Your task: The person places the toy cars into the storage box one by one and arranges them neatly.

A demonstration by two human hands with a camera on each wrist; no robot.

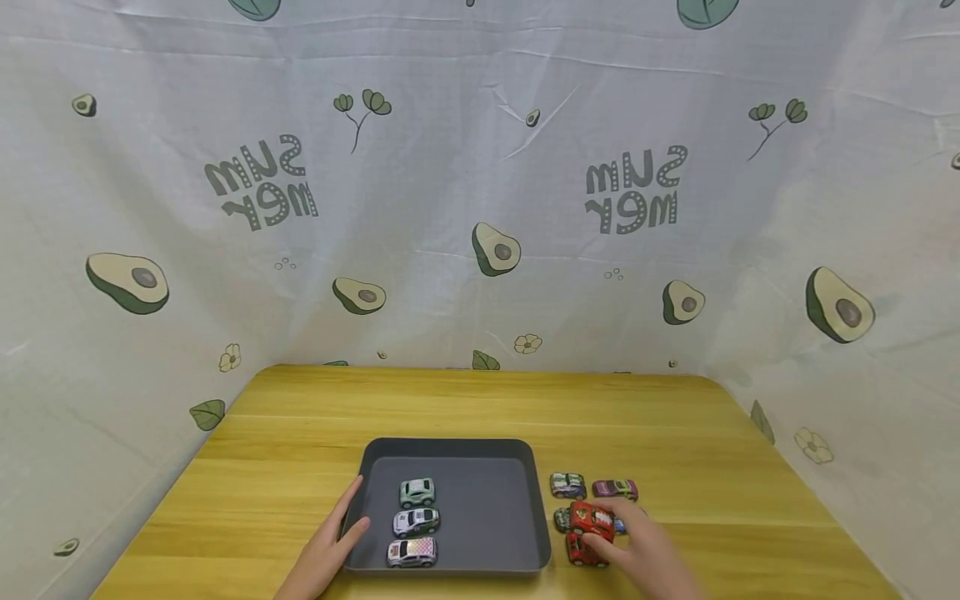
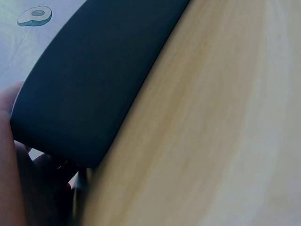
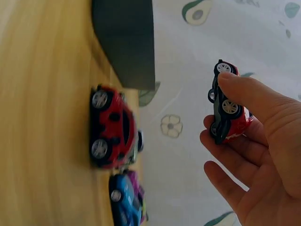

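My right hand (image 1: 647,546) pinches a red toy car (image 3: 231,109) between thumb and fingers, raised off the table; the right wrist view shows its wheels and dark underside. Below it on the table sits another red toy car (image 3: 113,127) with black spots. At the left side of the grey tray (image 1: 487,533), my left hand (image 1: 324,546) grips the wall near the front corner, thumb at the rim. Inside the tray, along its left part, stand a pale green car (image 1: 417,492), a white and black car (image 1: 416,522) and a white car with a pink patterned roof (image 1: 412,552).
Right of the tray, near the right hand, are a white and green car (image 1: 567,485), a purple car (image 1: 615,489) and a blue car (image 3: 123,202). A dark green car (image 1: 561,520) is partly covered by the held one. A printed curtain (image 1: 427,208) hangs behind the wooden table (image 1: 300,417).
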